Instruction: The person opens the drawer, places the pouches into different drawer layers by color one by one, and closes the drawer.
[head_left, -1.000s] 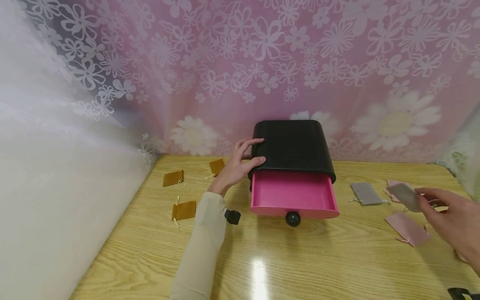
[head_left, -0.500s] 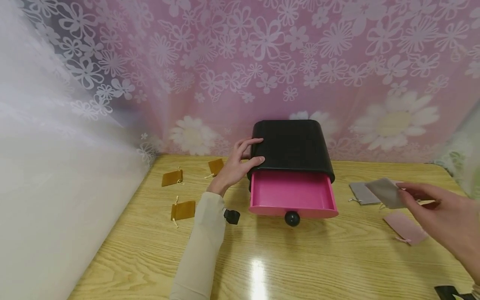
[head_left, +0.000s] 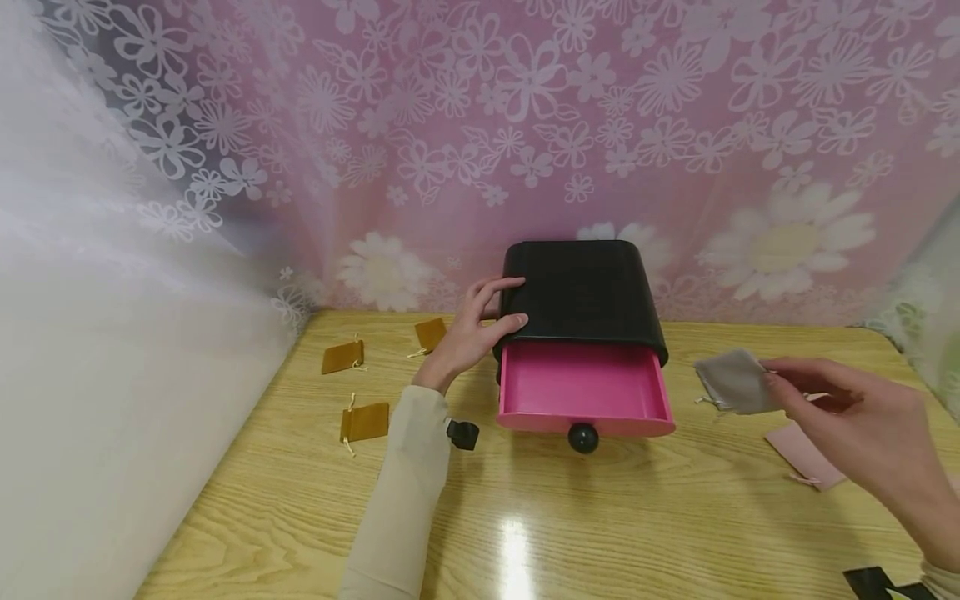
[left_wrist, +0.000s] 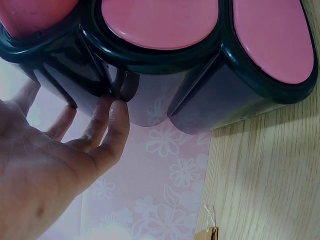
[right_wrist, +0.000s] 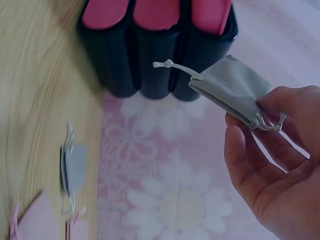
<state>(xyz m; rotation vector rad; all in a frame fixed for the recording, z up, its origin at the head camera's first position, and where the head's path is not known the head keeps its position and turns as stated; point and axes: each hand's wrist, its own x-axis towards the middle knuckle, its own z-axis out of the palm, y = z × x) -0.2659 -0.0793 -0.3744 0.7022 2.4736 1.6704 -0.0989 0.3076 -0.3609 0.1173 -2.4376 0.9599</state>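
Note:
A black box (head_left: 585,287) stands at the back of the wooden table (head_left: 600,517), its pink drawer (head_left: 585,387) pulled open and bare inside, with a black knob (head_left: 582,437) in front. My left hand (head_left: 495,307) rests on the box's upper left edge, thumb along the front and fingers on top; in the left wrist view the fingers (left_wrist: 107,125) touch the box's wall (left_wrist: 165,75). My right hand (head_left: 780,387) pinches a grey drawstring pouch (head_left: 735,382) in the air, just right of the drawer. The right wrist view shows that pouch (right_wrist: 227,87) held by its corner.
Three brown pouches (head_left: 342,357) (head_left: 431,333) (head_left: 365,422) lie left of the box. A pink pouch (head_left: 806,454) lies under my right hand. The right wrist view shows another grey pouch (right_wrist: 75,167) and a pink one (right_wrist: 35,217) on the table. Flowered curtains close off the back and left.
My right hand has carried the grey pouch leftward, from over the pink pouches to beside the drawer's right end. The left hand and the box have not moved.

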